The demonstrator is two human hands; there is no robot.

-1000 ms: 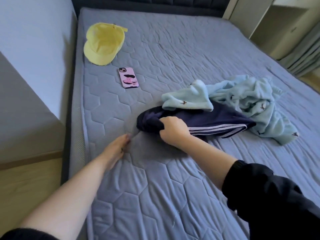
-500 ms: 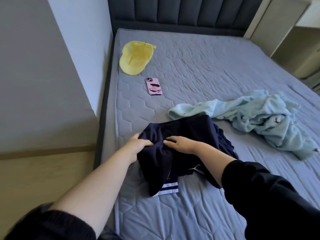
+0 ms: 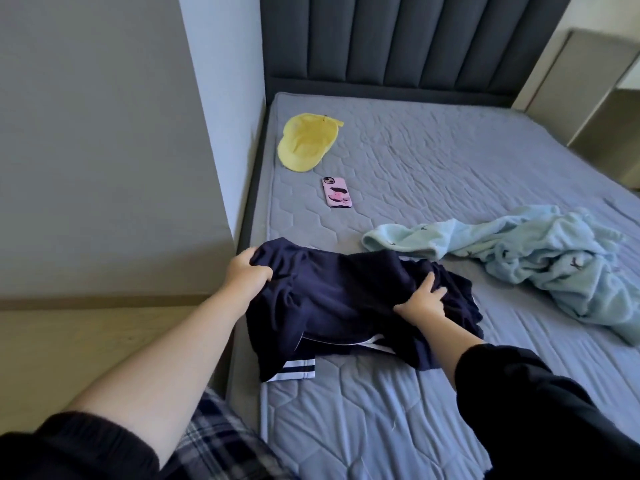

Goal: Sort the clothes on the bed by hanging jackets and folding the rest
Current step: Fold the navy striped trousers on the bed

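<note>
A navy garment with white stripes at its hem (image 3: pixel 332 306) lies bunched at the left edge of the grey quilted mattress (image 3: pixel 433 168). My left hand (image 3: pixel 244 273) grips its upper left corner in curled fingers. My right hand (image 3: pixel 420 301) clutches the cloth on the right side, fingers dug into the folds. A crumpled light blue garment with small dark prints (image 3: pixel 526 258) lies to the right, one sleeve end reaching over the navy cloth's top edge.
A yellow cap (image 3: pixel 306 142) and a pink-cased phone (image 3: pixel 337 192) lie near the head of the bed on the left. A dark padded headboard (image 3: pixel 398 39) stands behind. A wall (image 3: pixel 104 150) runs close along the left side.
The navy garment was dragged left, out from under the blue one, and spread wider. My left hand left the mattress and took its corner; my right hand moved to its right side.
</note>
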